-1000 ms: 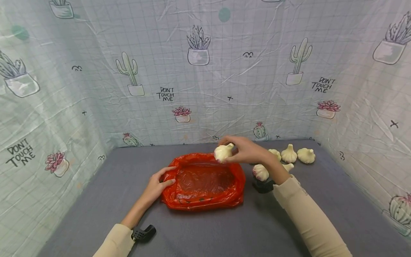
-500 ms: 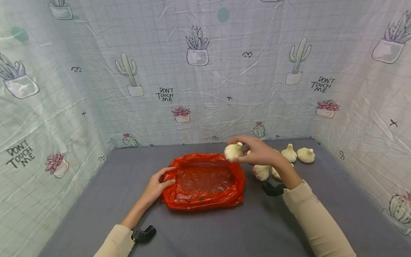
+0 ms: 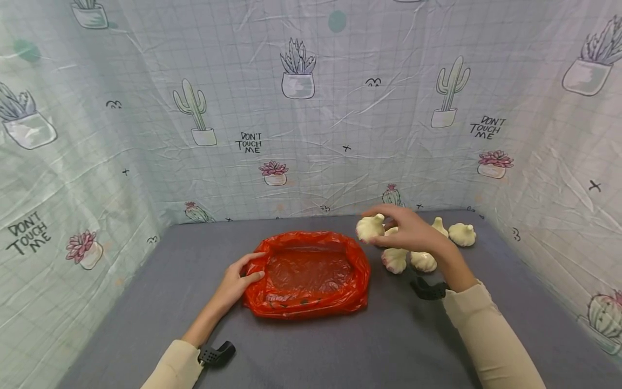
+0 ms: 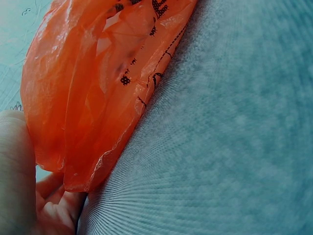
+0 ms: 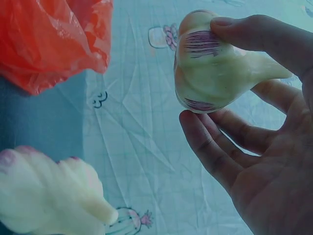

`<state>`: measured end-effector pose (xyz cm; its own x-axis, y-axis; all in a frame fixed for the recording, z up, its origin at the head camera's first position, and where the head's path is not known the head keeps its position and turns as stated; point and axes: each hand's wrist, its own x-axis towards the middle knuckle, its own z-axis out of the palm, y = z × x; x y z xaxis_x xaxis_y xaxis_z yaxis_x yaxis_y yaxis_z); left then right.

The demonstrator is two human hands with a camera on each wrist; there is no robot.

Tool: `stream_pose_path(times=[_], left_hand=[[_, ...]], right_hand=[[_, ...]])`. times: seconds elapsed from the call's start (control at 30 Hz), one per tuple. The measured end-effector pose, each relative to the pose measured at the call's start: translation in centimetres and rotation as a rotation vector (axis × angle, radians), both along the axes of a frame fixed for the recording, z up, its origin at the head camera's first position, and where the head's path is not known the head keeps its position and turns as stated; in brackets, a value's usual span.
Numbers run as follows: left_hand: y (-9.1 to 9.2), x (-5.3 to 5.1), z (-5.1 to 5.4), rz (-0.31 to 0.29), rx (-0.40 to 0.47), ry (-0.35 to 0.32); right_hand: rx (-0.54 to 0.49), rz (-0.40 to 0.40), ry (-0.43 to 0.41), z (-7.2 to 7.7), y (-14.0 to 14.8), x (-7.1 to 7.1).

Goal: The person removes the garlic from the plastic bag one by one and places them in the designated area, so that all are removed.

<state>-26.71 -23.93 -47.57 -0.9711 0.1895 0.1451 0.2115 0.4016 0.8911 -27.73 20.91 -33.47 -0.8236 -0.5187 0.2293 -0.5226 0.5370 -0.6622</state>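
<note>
A red plastic bag (image 3: 311, 312) sits on the table with its mouth spread wide, and no item shows inside it. My left hand (image 3: 236, 281) grips the bag's left rim, thumb on one side and fingers on the other; the left wrist view has the thumb (image 4: 17, 171) close up beside the thin film. Held up just right of the bag is a garlic bulb (image 3: 370, 229), pinched between the thumb and fingertips of my right hand (image 3: 408, 229). In the right wrist view this bulb (image 5: 215, 68) shows purple streaks, its stem toward the palm.
Several more garlic bulbs lie on the grey table (image 3: 311, 351) at the right, among them a near one (image 3: 394, 261), one beside it (image 3: 424, 262) and a far right one (image 3: 462, 235). My right hand partly covers others. A patterned cloth (image 3: 340, 119) encloses the back and sides.
My right hand has moved rightward with the garlic bulb, from over the bag's right rim to above the bulbs on the table. The left hand and the bag have stayed in place.
</note>
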Motion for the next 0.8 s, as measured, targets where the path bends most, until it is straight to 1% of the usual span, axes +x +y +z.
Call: stream_pose_path(times=[0.1, 0.3, 0.43, 0.6, 0.8], left_hand=[[0.0, 0.0, 0.0, 0.002, 0.002, -0.004], [0.0, 0.0, 0.0, 0.005, -0.001, -0.002], [0.1, -0.1, 0.0, 0.008, -0.004, -0.001], [0.1, 0.0, 0.0, 0.011, -0.005, -0.003], [0.1, 0.1, 0.0, 0.011, -0.009, 0.004]], right_hand=[[-0.004, -0.012, 0.000, -0.1, 0.6, 0.1], [0.003, -0.044, 0.027, 0.0, 1.6, 0.4], [-0.012, -0.041, 0.006, 0.0, 2.2, 0.5], [-0.012, -0.037, 0.008, -0.1, 2.9, 0.4], [0.001, -0.076, -0.012, -0.2, 4.1, 0.5]])
